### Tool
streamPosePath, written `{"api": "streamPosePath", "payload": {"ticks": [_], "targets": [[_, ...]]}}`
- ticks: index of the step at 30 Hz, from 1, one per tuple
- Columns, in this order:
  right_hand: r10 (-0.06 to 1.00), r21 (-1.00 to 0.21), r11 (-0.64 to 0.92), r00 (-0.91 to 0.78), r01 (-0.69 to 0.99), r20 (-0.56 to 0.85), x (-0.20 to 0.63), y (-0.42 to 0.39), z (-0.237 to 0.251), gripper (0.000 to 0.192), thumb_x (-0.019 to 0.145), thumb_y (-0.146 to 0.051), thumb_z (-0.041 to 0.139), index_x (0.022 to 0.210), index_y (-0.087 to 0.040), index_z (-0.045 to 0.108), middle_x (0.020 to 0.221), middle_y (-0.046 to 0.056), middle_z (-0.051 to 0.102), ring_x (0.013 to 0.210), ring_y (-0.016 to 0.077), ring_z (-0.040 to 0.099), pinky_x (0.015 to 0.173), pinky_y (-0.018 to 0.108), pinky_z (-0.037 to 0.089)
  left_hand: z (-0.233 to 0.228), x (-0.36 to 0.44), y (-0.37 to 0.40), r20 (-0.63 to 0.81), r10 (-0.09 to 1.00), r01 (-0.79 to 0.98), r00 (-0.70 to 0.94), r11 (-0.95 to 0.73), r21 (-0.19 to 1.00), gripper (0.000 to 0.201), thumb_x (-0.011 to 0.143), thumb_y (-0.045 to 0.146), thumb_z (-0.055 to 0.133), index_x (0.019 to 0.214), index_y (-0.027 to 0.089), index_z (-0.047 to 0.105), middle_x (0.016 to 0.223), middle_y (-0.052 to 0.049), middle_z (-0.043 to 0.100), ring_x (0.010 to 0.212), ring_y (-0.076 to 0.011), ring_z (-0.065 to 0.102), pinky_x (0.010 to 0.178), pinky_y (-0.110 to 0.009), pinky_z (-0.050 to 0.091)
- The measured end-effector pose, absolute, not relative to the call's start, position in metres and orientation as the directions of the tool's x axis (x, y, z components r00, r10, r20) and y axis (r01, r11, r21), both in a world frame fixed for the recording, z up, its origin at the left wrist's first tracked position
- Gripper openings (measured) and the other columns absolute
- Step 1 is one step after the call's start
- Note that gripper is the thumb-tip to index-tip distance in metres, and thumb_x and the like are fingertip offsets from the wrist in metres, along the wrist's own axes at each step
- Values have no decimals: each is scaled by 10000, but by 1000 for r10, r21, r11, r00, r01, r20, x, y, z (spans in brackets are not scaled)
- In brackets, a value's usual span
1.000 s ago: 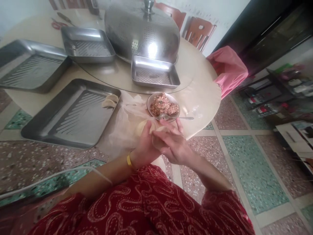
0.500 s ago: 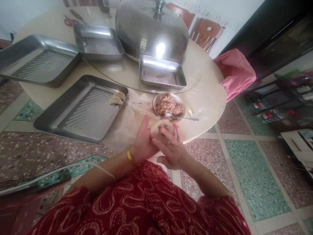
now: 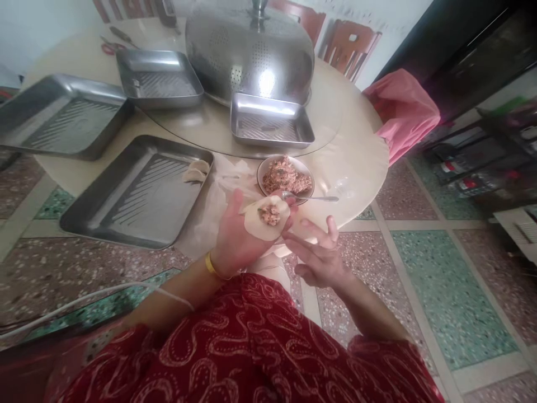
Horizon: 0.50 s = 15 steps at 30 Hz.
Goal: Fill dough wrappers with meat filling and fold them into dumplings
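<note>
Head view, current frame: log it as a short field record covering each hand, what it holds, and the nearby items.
left hand: palm up, a round dumpling wrapper lying open on it
filling on wrapper: small lump of minced filling at its middle
right hand: empty, fingers spread, beside the wrapper
bowl: of minced filling on the table, spoon resting on its rim
nearest tray: two folded dumplings in its far corner
</note>
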State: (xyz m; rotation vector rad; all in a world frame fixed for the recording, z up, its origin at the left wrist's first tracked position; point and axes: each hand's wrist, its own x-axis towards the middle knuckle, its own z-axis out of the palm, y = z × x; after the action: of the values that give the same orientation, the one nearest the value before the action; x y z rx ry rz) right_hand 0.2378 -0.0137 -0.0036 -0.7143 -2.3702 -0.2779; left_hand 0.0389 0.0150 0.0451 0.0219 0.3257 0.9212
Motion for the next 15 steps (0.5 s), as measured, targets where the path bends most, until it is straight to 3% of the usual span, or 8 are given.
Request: {"api": "streamPosePath", "payload": {"ticks": [5, 10, 15], "targets": [[397, 50, 834, -661, 549, 637, 240, -12, -8, 426, 989, -444, 407, 1355, -251, 510, 1320, -46, 663, 1506, 170, 234, 1275, 477, -46, 44, 36, 15, -242, 776, -759, 583, 626, 179, 754, 944, 651, 247, 1465, 116, 353, 1238, -173, 660, 1291, -308, 551, 1099, -466, 408], [441, 16, 798, -602, 603, 666, 245, -9, -10, 445, 968, -463, 432, 1387, -317, 470, 1317, -56, 664, 1469, 190, 334, 1275, 497, -8, 46, 37, 15, -248, 775, -758, 581, 626, 183, 779, 937, 673, 258, 1462, 107, 367, 1317, -177, 618, 1312, -314, 528, 1126, -472, 373], [448, 28, 782, -592, 623, 670, 248, -6, -9, 476, 978, -479, 408, 1407, -281, 464, 1268, -28, 696, 1447, 204, 377, 1276, 487, -19, 46, 39, 14, -228, 758, -727, 611, 652, 216, 787, 922, 706, 229, 1444, 146, 411, 1337, -155, 611, 1352, -302, 487, 1155, -468, 335]]}}
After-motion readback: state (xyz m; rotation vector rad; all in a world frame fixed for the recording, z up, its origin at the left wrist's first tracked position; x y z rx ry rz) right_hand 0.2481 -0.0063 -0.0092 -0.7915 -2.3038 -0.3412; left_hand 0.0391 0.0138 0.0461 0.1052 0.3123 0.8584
